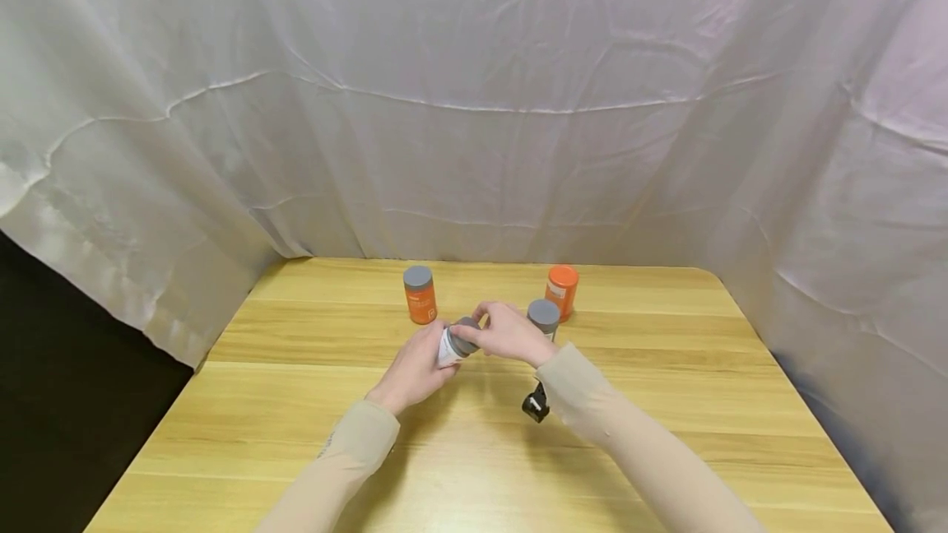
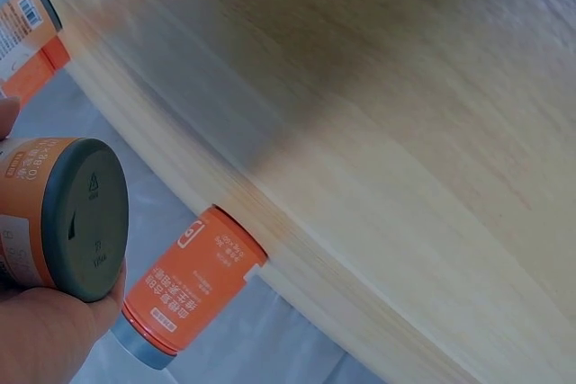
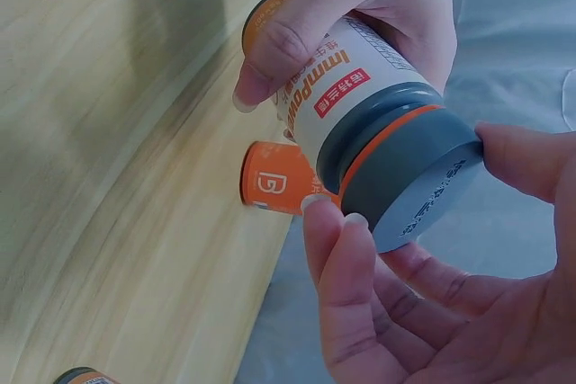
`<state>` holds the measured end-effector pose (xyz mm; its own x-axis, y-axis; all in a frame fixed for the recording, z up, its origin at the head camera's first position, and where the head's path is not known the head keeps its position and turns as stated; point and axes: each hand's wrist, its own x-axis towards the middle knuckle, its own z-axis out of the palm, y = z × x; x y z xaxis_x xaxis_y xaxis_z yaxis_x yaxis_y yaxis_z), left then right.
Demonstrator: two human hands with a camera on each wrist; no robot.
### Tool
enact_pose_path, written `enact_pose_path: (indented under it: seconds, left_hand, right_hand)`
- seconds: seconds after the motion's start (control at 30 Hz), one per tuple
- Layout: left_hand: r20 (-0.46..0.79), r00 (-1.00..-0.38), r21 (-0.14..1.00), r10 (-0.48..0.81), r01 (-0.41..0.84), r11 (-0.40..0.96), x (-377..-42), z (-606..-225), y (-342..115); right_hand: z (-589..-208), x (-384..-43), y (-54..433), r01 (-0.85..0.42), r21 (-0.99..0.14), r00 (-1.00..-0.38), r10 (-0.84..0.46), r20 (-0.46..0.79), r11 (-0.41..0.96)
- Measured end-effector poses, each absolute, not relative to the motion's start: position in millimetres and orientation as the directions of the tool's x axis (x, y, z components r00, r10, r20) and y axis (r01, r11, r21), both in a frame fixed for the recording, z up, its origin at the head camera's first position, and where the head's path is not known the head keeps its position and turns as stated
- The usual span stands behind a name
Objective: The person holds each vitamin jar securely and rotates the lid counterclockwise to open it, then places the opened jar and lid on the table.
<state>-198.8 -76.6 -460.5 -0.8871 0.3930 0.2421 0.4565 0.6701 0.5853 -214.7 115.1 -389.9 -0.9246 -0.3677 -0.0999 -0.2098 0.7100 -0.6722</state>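
My left hand [image 1: 415, 367] grips a supplement bottle [image 3: 360, 78] round its body, which has a white and orange label. The bottle is tilted toward my right hand [image 1: 511, 334], and its dark base [image 2: 88, 222] shows in the left wrist view. With thumb and fingertips, my right hand pinches the grey lid [image 3: 418, 177] at the bottle's top. An orange band runs between the lid and the grey neck; whether the lid is loose, I cannot tell. Both hands are above the table.
On the wooden table [image 1: 666, 401] stands an orange bottle with a grey lid [image 1: 421, 303], beyond my left hand. Behind my right wrist are a grey-lidded bottle [image 1: 544, 313] and an orange-lidded one [image 1: 563, 290]. A pale curtain [image 1: 474, 163] hangs behind the table.
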Motion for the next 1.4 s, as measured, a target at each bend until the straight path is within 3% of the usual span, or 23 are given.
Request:
enact_pose_path:
  seconds: [0.73,1.4]
  left_hand:
    - [0.242,-0.890,0.584,0.386,0.451,0.675,-200.8,-461.1,-76.1]
    - [0.245,-0.905,0.609,0.347,0.422,0.672,-202.2,-464.7,-82.3]
  right_hand:
    - [-389.7,-214.1,117.1,-0.318,-0.653,-0.900,-0.436,-0.021,0.687]
    - [-391.2,-215.7,124.1,-0.472,-0.697,-0.812,-0.574,0.104,0.541]
